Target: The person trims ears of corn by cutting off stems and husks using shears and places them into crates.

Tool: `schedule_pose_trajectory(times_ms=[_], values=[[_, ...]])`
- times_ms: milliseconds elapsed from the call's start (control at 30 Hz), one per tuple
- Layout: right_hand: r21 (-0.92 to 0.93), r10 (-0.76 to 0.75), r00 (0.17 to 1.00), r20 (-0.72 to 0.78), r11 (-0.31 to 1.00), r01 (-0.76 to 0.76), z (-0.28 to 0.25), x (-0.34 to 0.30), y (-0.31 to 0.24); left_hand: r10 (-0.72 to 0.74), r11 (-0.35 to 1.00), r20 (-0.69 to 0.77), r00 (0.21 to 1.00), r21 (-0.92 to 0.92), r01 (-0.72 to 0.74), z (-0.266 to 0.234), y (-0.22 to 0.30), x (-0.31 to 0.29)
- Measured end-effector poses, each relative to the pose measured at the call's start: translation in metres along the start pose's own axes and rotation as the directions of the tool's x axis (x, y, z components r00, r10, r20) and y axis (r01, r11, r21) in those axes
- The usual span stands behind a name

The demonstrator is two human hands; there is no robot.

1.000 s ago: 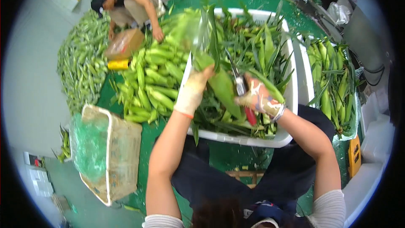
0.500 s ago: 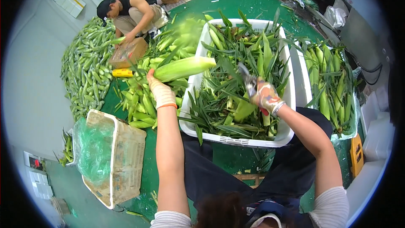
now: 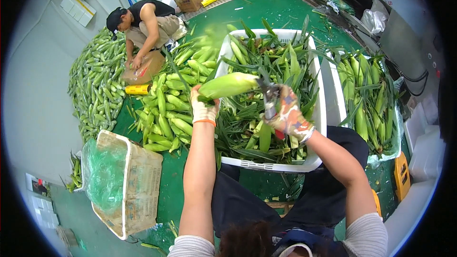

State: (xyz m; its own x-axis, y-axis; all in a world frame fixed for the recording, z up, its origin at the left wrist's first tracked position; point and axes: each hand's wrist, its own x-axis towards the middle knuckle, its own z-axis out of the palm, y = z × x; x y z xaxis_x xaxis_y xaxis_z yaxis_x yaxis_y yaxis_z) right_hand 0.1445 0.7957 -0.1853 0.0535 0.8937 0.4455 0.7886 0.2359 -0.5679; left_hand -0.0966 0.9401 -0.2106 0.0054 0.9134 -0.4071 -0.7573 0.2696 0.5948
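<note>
My gloved left hand [image 3: 204, 108] is closed around one end of a green ear of corn [image 3: 228, 84], held roughly level above a white basket [image 3: 257, 164]. In my right hand [image 3: 288, 119], which wears a patterned glove, is a pair of pruning shears [image 3: 270, 101]. Their dark blades meet the right end of the ear; whether they are closed on it I cannot tell. Loose corn leaves [image 3: 247, 138] and cut husk pieces fill the basket below both hands. To the left of the basket lies a pile of husked-looking pale green ears [image 3: 164, 114].
A co-worker [image 3: 152, 24] squats at the back left by a cardboard box [image 3: 145, 69], beside a heap of wrapped corn [image 3: 97, 81]. More leafy ears [image 3: 364, 100] stand in a lined container at the right. A dirty crate [image 3: 143, 185] with green plastic film sits at the left.
My left hand has carried the ear to the right. My right hand has moved left, bringing the shears to the ear's end. The co-worker's hands have lowered onto the box.
</note>
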Motion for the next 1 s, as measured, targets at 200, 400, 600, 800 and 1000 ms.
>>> schedule_pose_trajectory(times_ms=[200,400,600,800,1000], values=[[0.246,0.123,0.943,0.311,0.947,-0.205,-0.008,0.005,0.014,0.416,0.415,0.117,0.902,0.858,-0.303,0.060,-0.023,-0.046],[0.753,0.341,0.804,0.487,0.302,-0.584,0.010,-0.008,0.038,-0.038,-0.076,0.510,0.859,0.856,-0.511,0.077,-0.034,-0.061],[0.817,0.349,0.750,0.562,-0.377,-0.437,0.003,-0.014,0.059,0.098,-0.573,0.562,0.821,0.706,-0.415,-0.009,-0.021,-0.013],[0.797,0.310,0.734,0.604,-0.261,-0.545,0.007,-0.021,0.029,-0.228,0.582,0.487,0.843,0.763,-0.283,0.062,-0.063,-0.075],[0.326,0.252,0.787,0.563,0.807,-0.492,0.006,-0.025,0.035,-0.105,0.395,0.493,0.864,0.818,-0.419,0.062,-0.055,-0.086]])
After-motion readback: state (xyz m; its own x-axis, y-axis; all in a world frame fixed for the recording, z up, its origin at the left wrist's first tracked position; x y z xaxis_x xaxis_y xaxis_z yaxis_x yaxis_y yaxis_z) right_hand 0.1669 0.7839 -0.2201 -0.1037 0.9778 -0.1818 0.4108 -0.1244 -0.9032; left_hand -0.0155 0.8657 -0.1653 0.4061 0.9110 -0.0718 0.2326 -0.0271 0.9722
